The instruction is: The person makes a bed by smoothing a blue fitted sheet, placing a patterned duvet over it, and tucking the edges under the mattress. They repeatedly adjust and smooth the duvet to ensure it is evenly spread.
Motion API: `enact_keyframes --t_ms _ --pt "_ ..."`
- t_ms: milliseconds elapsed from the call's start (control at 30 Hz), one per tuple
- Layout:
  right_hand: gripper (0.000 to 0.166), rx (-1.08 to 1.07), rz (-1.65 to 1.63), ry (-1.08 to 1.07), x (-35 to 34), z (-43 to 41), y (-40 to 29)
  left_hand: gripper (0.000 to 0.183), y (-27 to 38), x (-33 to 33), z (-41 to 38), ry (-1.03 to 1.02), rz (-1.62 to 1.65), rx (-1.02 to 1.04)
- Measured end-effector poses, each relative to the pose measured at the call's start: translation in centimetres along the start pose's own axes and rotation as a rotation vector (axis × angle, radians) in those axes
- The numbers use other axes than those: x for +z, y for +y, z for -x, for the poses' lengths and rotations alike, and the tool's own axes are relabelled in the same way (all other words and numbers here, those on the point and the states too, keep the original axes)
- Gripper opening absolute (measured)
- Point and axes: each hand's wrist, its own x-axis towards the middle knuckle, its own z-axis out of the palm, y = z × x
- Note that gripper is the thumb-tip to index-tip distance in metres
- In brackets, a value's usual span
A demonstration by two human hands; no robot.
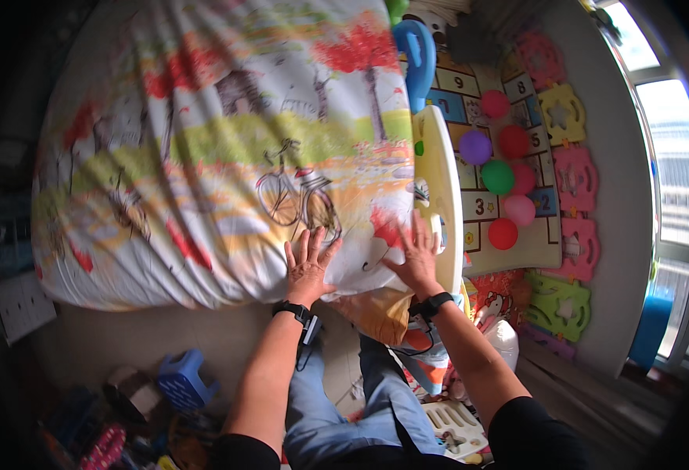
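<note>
Before me a bed is covered by a printed sheet (232, 194) with red trees, grass and a bicycle. My left hand (309, 269) rests palm down near the sheet's front edge, fingers spread, just below the printed bicycle. At the front right corner my right hand (418, 258) lies flat on the sheet, fingers spread, beside the cream plastic fence panel (447, 194). Neither hand grips anything. Wrinkles run across the left part of the sheet, while the part between my hands looks smoother. An orange-brown section of fabric (379, 311) hangs below the corner.
Right of the bed, several balloons (498, 177) lie on a numbered play mat (479, 202) ringed by colourful plastic fence panels (576, 179). A blue plastic stool (184, 379) stands on the floor (238, 335) at lower left, near assorted clutter. Windows (670, 153) are at far right.
</note>
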Motion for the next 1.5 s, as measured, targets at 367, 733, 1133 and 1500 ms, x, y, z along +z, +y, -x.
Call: enact_keyframes --t_ms 367,733,1133,1500 --pt "0.084 0.486 -0.925 -0.149 2.0 8.6 15.3 0.057 -17.5 0.5 45.2 -0.094 0.178 -0.813" --pt "0.054 0.446 -0.796 -0.735 -4.6 11.0 -6.7 0.049 -15.9 -4.3 68.2 0.599 0.464 -1.212" --pt "0.04 0.124 -0.726 -0.905 -6.1 -0.3 -30.2 0.045 -23.8 -12.5 67.3 0.947 0.74 -1.39" --pt "0.028 0.202 -0.689 -0.947 -0.3 -11.2 -52.0 0.035 -40.5 -22.1 69.7 0.757 0.788 -1.291"
